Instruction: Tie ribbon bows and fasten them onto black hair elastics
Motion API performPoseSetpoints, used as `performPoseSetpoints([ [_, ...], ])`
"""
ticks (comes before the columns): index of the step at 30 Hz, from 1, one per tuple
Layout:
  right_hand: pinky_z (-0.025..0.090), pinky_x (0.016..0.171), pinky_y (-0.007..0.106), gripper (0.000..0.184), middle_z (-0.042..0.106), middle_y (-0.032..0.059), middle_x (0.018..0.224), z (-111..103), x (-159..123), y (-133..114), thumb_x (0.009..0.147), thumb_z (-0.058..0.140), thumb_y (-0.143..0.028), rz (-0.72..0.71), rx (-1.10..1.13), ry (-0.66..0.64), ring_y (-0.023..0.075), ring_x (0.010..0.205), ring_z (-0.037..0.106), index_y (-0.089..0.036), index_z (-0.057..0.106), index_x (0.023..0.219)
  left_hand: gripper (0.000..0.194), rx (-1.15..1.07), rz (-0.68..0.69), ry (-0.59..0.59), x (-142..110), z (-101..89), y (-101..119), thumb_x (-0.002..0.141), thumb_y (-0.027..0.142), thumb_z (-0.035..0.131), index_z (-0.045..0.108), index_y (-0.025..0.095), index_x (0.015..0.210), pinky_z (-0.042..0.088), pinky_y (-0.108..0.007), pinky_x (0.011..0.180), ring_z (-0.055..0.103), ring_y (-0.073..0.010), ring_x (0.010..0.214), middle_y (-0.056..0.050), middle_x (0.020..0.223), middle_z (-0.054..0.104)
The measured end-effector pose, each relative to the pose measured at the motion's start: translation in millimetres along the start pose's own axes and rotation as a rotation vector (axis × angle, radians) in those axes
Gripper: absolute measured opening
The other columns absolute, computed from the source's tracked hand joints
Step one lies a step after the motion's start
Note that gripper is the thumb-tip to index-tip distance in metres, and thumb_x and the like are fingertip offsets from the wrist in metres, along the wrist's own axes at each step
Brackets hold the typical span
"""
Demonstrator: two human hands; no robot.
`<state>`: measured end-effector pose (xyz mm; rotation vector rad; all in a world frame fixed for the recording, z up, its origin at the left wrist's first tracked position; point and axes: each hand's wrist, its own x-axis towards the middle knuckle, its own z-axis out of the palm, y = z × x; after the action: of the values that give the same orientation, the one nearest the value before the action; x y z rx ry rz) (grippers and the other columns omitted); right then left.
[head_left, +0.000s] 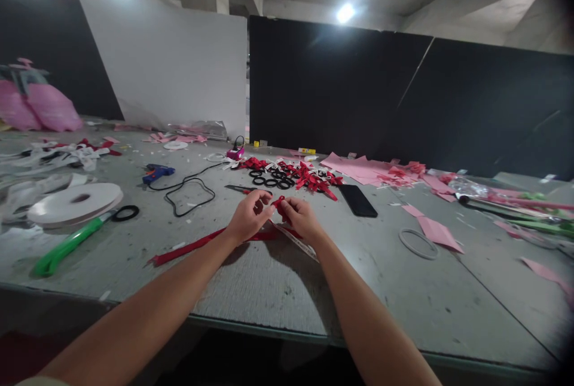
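Note:
Between my two hands, a small gathered red ribbon (281, 205) stands above the grey table. My right hand (302, 217) is closed and pinches this ribbon between thumb and fingers. On its other side, my left hand (249, 216) has curled fingers, with the thumb tip close by the ribbon; what it grips is too small to make out. A white ribbon with dark print (296, 241) trails below toward my right wrist. Under my left wrist lies a length of red ribbon (188, 249) on the table. Scissors (244, 189) lie just beyond my left hand.
Beyond my hands are a pile of red and white bows (309, 174), black rings (271, 181) and a phone (357, 201). To the left lie a ribbon spool (76, 202), a green-handled tool (67, 247) and a blue glue gun (158, 173). Pink paper (437, 233) lies right.

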<state>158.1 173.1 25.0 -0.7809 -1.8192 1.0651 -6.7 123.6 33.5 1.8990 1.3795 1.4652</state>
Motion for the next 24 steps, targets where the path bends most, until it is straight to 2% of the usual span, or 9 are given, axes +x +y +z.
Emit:
performPoseSetpoints([
  [4, 0.037, 0.052, 0.024, 0.041, 0.052, -0.0010, 0.061, 0.1, -0.6, 0.8, 0.087, 0.049, -0.055, -0.032, -0.067, -0.005, 0.0118, 0.055, 0.046, -0.016, 0.059, 0.076, 0.020, 0.049, 0.061, -0.006, -0.6, -0.9, -1.6, 0.076, 0.036, 0.066, 0.064, 0.018, 0.084, 0.043, -0.026, 0.066, 0.051, -0.0140, 0.068, -0.003, 0.085, 0.061],
  [9, 0.034, 0.055, 0.024, 0.037, 0.053, -0.0010, 0.062, -1.0, -0.5, -0.8, 0.089, 0.048, -0.048, -0.086, -0.165, -0.004, 0.0124, 0.058, 0.044, -0.016, 0.060, 0.075, 0.017, 0.020, 0.028, 0.007, 1.7, -0.2, -5.1, 0.080, 0.034, 0.060, 0.067, 0.018, 0.081, 0.045, -0.028, 0.074, 0.058, -0.0174, 0.079, -0.004, 0.086, 0.066],
  [16, 0.035, 0.060, 0.025, 0.032, 0.057, 0.0003, 0.067, -1.3, 2.1, 4.4, 0.091, 0.048, -0.042, -0.129, -0.257, 0.030, 0.0141, 0.063, 0.048, -0.017, 0.062, 0.078, 0.029, -0.096, -0.137, 0.029, 4.5, 1.0, -7.4, 0.085, 0.039, 0.051, 0.067, 0.015, 0.088, 0.045, -0.025, 0.055, 0.057, -0.0139, 0.059, -0.003, 0.072, 0.066],
  [20, 0.034, 0.059, 0.025, 0.032, 0.058, 0.0005, 0.066, -1.3, 3.1, 6.5, 0.092, 0.046, -0.041, -0.128, -0.290, 0.033, 0.0142, 0.062, 0.048, -0.017, 0.062, 0.077, 0.039, -0.130, -0.148, 0.046, 2.4, 1.9, -6.7, 0.091, 0.043, 0.037, 0.060, 0.015, 0.106, 0.044, -0.023, 0.049, 0.054, -0.0110, 0.052, -0.003, 0.081, 0.065],
  [22, 0.034, 0.058, 0.025, 0.032, 0.058, 0.0006, 0.065, -1.5, 3.5, 6.5, 0.092, 0.046, -0.040, -0.128, -0.303, 0.033, 0.0143, 0.061, 0.048, -0.017, 0.062, 0.076, 0.036, -0.119, -0.120, 0.030, 0.5, 1.4, -4.2, 0.088, 0.046, 0.047, 0.059, 0.017, 0.106, 0.045, -0.023, 0.052, 0.056, -0.0113, 0.057, -0.003, 0.084, 0.065],
  [24, 0.034, 0.059, 0.025, 0.032, 0.059, 0.0008, 0.066, -1.7, 3.7, 6.4, 0.092, 0.046, -0.040, -0.132, -0.312, 0.028, 0.0144, 0.062, 0.049, -0.017, 0.062, 0.076, 0.032, -0.097, -0.092, 0.003, -0.9, 0.8, -1.6, 0.081, 0.045, 0.061, 0.061, 0.018, 0.097, 0.046, -0.024, 0.056, 0.057, -0.0118, 0.060, -0.002, 0.082, 0.065],
])
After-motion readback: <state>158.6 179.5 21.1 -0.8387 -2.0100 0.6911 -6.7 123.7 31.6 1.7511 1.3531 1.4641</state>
